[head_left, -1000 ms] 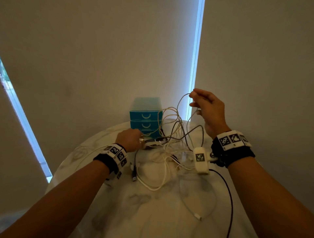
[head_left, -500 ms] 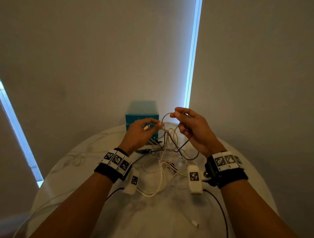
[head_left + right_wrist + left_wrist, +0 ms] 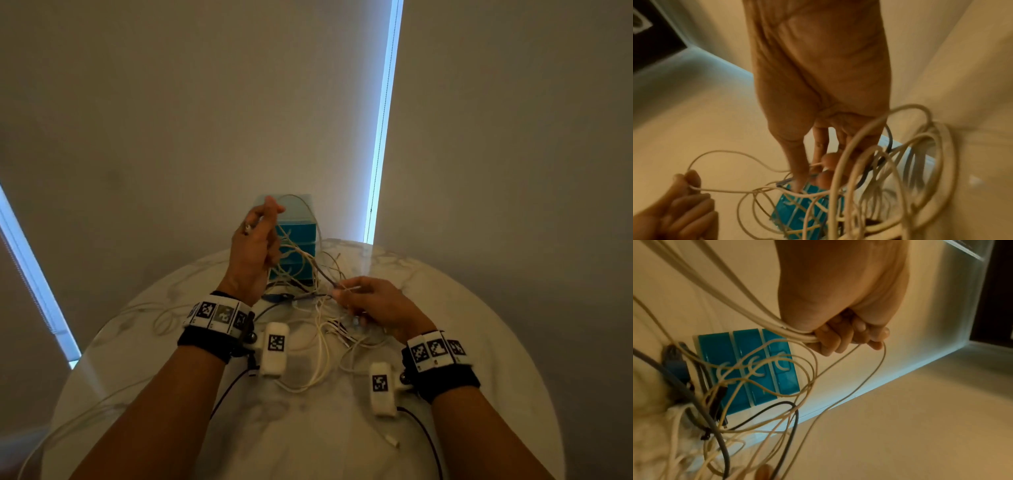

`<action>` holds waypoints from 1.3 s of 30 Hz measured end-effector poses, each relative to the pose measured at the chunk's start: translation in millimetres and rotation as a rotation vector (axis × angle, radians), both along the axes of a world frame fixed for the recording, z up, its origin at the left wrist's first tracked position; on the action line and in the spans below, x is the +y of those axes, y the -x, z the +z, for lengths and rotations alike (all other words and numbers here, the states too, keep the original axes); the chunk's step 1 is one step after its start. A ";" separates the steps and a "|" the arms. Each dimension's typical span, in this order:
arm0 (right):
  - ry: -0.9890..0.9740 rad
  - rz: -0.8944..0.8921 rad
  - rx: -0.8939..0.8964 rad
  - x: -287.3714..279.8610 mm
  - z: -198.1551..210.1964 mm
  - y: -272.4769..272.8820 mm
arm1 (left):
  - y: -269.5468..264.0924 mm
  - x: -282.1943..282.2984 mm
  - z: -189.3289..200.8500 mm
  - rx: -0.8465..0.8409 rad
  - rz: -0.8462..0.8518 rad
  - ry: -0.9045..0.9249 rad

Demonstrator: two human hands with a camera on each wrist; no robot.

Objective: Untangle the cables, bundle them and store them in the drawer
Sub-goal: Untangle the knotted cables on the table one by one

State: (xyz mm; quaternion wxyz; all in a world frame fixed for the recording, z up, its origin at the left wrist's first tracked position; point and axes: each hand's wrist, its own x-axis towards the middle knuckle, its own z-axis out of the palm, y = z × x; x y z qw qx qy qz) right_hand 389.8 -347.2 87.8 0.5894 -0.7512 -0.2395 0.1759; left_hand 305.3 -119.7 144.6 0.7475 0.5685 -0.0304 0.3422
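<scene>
Head view. Cables [image 3: 318, 329]: a tangle of white, grey and black strands on the table [image 3: 479, 342], directly in front of the drawer unit [image 3: 298, 236]. Drawer unit: blue, three drawers, all closed, at the table's far edge. Left hand [image 3: 255, 250]: raised in front of the drawer unit, fingers curled round a thin white strand that arches over its top. Right hand [image 3: 371, 303]: low, in front and to the right of the drawer unit, fingertips pinching a white strand at the knot. Loose white plug [image 3: 391, 441]: on the table, well in front of the drawer unit.

Left wrist view. Left hand [image 3: 840, 305]: fist closed on several white strands; loops of cables [image 3: 760, 386] hang across the drawer unit [image 3: 748, 369].

Right wrist view. Right hand [image 3: 818, 97]: thumb and fingertips pinch a thin white strand just above the drawer unit [image 3: 797, 214], with thick white loops of cables [image 3: 890, 162] beside it. Left hand [image 3: 684, 203]: grips the same strand's other side. Picture blurred; finer detail cannot be told.
</scene>
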 end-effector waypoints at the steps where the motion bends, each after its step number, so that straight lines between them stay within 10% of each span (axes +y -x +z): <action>1: 0.015 -0.013 -0.023 2.0 -1.9 0.6 | -0.3 0.5 -1.1 -0.002 0.004 0.030; 8: -0.313 -0.293 -0.291 7.1 69.6 -6.0 | -6.1 -4.8 -20.3 0.146 -0.018 -0.004; 18: -0.252 0.032 -0.396 15.4 163.7 12.2 | 8.1 -33.5 -26.7 0.286 -0.061 -0.332; 29: -0.285 0.153 -0.232 21.2 145.2 25.2 | 3.9 -19.7 -35.6 0.354 0.186 -0.452; 35: 0.237 0.067 -0.183 4.0 71.9 13.3 | 9.9 6.1 -29.3 0.232 0.319 -0.130; 39: 0.201 -0.076 -0.019 -7.3 31.3 3.8 | 13.3 11.6 -29.4 0.239 0.266 -0.004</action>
